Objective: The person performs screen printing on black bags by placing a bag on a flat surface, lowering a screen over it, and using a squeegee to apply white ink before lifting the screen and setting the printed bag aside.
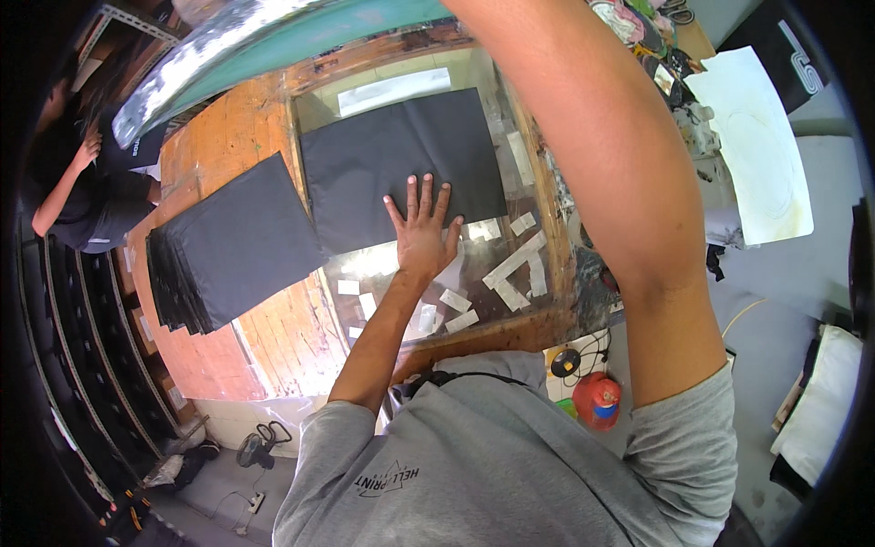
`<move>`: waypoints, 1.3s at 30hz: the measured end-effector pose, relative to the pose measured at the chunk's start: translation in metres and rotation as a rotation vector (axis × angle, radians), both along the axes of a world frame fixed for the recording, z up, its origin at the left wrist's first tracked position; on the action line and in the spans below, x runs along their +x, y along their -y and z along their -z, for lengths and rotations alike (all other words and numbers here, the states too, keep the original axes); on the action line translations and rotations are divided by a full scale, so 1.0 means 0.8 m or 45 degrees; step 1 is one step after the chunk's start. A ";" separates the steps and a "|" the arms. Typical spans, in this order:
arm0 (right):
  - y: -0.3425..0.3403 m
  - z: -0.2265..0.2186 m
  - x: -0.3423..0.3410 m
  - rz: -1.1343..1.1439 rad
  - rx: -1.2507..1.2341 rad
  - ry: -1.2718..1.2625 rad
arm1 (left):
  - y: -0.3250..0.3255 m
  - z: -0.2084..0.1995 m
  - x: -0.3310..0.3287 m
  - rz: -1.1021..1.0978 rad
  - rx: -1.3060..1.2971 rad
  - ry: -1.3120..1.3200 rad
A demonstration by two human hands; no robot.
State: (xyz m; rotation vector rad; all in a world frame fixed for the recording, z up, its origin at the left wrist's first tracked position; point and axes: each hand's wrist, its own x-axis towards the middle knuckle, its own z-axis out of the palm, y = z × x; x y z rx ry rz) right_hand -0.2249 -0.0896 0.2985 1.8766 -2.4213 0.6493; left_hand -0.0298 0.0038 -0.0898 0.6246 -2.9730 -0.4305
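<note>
My left hand (421, 230) lies flat with its fingers spread on the lower edge of a smooth black sheet (365, 159), whose material I cannot make out. This sheet rests on a glass panel (372, 264) framed in worn wood. To its left, a fanned stack of similar black sheets (251, 237) sits on the wooden tabletop (219, 128), its corner close against the single sheet. Across the upper right reaches my right arm (602, 137); its hand is beyond the top edge. Near that arm, a raised teal screen with a shiny frame (301, 46) spans the top.
Several pale tape strips (515, 260) stick to the glass, and a white strip (394, 91) lies beyond the sheet. Another person's hand (89, 150) shows at far left, above dark racks (91, 337). A red round container (598, 401) and cables stand on the floor at right.
</note>
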 end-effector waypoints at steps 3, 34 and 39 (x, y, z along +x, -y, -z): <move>0.006 0.008 0.000 0.009 -0.080 -0.086 | 0.001 0.002 0.001 0.003 -0.009 -0.011; -0.191 0.408 0.172 -0.016 0.167 -0.050 | -0.022 -0.067 0.130 -1.561 2.485 -0.982; -0.161 0.418 0.152 0.046 -0.054 -0.117 | -0.022 -0.076 0.128 -1.528 2.481 -0.947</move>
